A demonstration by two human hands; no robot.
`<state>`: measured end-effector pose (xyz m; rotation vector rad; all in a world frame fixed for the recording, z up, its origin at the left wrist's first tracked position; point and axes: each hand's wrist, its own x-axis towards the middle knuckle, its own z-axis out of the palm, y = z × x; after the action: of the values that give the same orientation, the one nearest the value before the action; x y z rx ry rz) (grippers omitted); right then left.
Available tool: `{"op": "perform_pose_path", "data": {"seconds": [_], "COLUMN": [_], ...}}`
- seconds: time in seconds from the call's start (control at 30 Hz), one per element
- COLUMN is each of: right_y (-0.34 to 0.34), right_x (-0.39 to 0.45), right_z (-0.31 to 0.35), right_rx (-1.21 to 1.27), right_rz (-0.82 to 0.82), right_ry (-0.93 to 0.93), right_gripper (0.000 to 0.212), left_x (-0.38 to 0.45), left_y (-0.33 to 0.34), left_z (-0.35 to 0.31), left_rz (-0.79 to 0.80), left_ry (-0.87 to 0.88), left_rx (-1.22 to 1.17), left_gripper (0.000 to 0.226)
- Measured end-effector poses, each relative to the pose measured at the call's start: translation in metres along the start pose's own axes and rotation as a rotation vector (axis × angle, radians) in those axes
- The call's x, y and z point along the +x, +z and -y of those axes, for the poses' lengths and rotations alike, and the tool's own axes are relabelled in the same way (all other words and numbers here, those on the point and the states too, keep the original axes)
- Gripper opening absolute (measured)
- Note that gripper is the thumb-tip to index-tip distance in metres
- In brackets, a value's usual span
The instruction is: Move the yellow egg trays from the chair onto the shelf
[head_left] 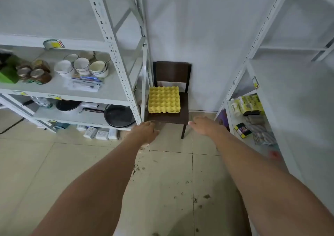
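- The yellow egg trays (164, 99) sit as a nested stack on the seat of the dark wooden chair (182, 115), which stands against the far wall between 2 white metal racks.
- The left hand (144, 130) and the right hand (203, 125) both reach toward the chair with fingers extended and relaxed, holding nothing; each is near the front of the seat and not touching the stack.
- The step in hand appears to be the approach for the pickup. Done well, each hand would likely slide in at opposite side edges of the stack, low down, so the bottom tray is caught and the whole pile lifts as 1.
- The trays look light and thin, so a level lift with even pressure should keep them nested; squeezing hard could buckle the edges.
- The left shelf (115, 91) has bare surface at its right end, beside the bowls (81, 66), which seems the nearest spot to set them. The right rack (289, 84) also shows a wide bare level.
- Counts: 1 chair, 2 racks, 2 hands. The stack shows several layers at its near edge, but the exact number of trays cannot be told.
- About 6 bowls and about 4 jars (34, 73) stand on the left shelf; 2 dark pans (119, 115) lie on the level below.
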<state>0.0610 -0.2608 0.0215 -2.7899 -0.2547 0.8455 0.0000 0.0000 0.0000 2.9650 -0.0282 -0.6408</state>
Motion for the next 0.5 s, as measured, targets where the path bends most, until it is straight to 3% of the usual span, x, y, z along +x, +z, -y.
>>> {"op": "perform_pose_path", "data": {"seconds": [0.3,0.5], "right_y": [0.012,0.011], "right_x": [0.061,0.133], "right_z": [-0.010,-0.020], "right_rx": [-0.053,-0.130], "right_rz": [0.031,0.095], "right_ry": [-0.054,-0.090], "right_gripper": [0.058,0.054], "left_x": [0.041,0.120], "left_y": [0.029,0.026], "left_z": [-0.011,0.004], "left_rz": [0.078,0.104], "left_ry": [-0.028,-0.040], "left_rx": [-0.023,-0.071], "left_gripper": [0.053,0.064]}}
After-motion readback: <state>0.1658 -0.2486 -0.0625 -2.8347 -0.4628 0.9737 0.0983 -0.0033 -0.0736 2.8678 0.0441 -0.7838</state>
